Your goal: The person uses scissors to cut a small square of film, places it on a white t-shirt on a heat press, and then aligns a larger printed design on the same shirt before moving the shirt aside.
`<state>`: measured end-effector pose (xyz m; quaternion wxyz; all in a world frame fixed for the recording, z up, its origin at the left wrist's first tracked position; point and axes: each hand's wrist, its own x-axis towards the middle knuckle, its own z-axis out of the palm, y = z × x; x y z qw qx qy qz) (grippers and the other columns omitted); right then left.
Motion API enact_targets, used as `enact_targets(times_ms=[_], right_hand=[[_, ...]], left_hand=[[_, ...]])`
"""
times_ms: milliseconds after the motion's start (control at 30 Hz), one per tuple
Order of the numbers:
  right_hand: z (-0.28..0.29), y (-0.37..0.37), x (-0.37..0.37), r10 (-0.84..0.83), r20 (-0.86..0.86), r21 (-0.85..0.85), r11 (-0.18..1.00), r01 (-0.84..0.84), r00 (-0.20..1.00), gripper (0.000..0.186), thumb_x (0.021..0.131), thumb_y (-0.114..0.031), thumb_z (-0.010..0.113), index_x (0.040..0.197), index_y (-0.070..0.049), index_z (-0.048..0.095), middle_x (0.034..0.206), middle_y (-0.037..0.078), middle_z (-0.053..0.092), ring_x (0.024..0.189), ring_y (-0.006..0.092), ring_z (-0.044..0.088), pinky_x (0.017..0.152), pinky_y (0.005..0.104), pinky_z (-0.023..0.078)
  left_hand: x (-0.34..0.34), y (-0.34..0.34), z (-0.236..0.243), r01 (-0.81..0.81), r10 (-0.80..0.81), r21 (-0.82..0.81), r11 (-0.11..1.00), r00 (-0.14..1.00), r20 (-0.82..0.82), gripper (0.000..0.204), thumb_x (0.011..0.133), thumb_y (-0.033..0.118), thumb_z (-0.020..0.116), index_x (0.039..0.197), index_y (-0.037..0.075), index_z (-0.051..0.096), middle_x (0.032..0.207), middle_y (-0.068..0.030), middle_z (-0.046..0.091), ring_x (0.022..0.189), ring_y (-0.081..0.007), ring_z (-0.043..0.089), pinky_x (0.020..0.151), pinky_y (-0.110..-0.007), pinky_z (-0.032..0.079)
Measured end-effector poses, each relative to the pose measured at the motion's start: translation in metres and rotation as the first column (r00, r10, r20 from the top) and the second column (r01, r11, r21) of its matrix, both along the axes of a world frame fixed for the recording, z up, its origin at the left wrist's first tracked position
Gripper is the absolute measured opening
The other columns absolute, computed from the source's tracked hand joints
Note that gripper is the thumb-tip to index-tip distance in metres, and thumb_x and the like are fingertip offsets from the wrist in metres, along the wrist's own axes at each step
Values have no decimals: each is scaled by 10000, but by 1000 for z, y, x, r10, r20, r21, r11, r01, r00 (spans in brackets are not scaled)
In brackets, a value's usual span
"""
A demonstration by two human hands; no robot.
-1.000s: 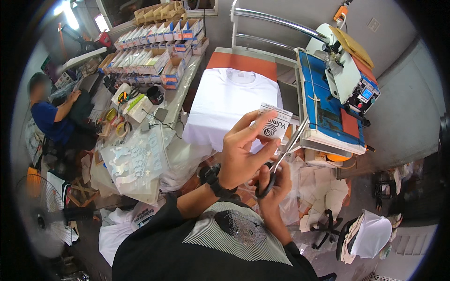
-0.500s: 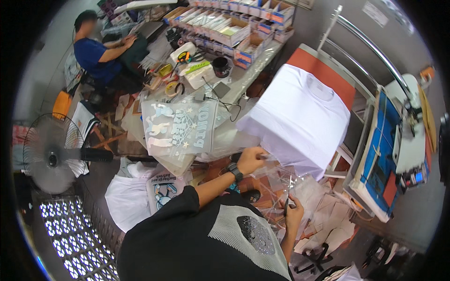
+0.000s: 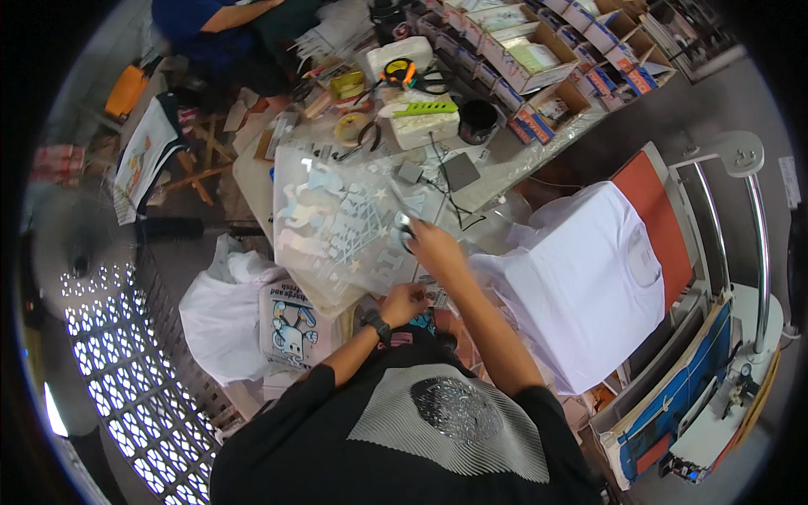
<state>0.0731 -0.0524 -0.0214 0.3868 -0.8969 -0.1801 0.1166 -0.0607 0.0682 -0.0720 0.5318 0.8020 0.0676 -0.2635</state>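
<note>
My right hand reaches out over a pile of clear film sheets printed with pale blue and white shapes. It grips dark-handled scissors above the sheets. My left hand, with a black watch on the wrist, sits at the near edge of the pile. Its fingers are curled on a small white printed label. A white T-shirt is stretched over the red platen of a heat press to my right.
The worktable holds white foam blocks, tape rolls, a black cup and rows of cardboard boxes. Another person in blue sits at the far side. A fan guard and bagged shirts are on my left.
My view has swung left from the heat press to the worktable. Both hands came down from holding up the label and now rest at the film sheets.
</note>
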Motion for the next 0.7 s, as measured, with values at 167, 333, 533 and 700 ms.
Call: enact_targets(times_ms=[167, 333, 533, 700], right_hand=[[-98, 75, 43, -298, 4, -42, 954, 298, 955, 111, 794, -67, 581, 825, 1, 663, 897, 191, 643, 853, 365, 668, 728, 495, 536], [2, -27, 13, -43, -41, 78, 996, 46, 998, 186, 860, -188, 605, 859, -15, 672, 866, 132, 654, 832, 294, 668, 704, 435, 511], [67, -200, -69, -308, -475, 396, 762, 513, 824, 279, 910, -268, 650, 984, -1, 681, 810, 95, 674, 730, 184, 640, 655, 343, 505], [45, -272, -111, -490, -545, 500, 462, 733, 681, 167, 897, -147, 677, 1010, -25, 681, 800, 8, 650, 685, 62, 574, 594, 238, 456]], left_hand=[[29, 4, 37, -29, 1, -145, 989, 981, -193, 209, 865, 100, 660, 1029, -29, 676, 802, -86, 698, 722, -151, 671, 631, -295, 510], [45, -7, 60, -66, 19, -201, 977, 974, -226, 113, 866, 88, 642, 896, -21, 634, 773, -65, 668, 658, -111, 635, 558, -231, 465], [123, -101, 131, 288, -332, -251, 924, 931, -155, 115, 861, 59, 665, 929, -33, 649, 738, -24, 634, 618, -84, 608, 568, -210, 472], [127, -207, 139, 453, -411, -99, 886, 866, 283, 163, 831, 71, 699, 957, -33, 689, 763, -7, 647, 626, -36, 535, 552, -210, 421]])
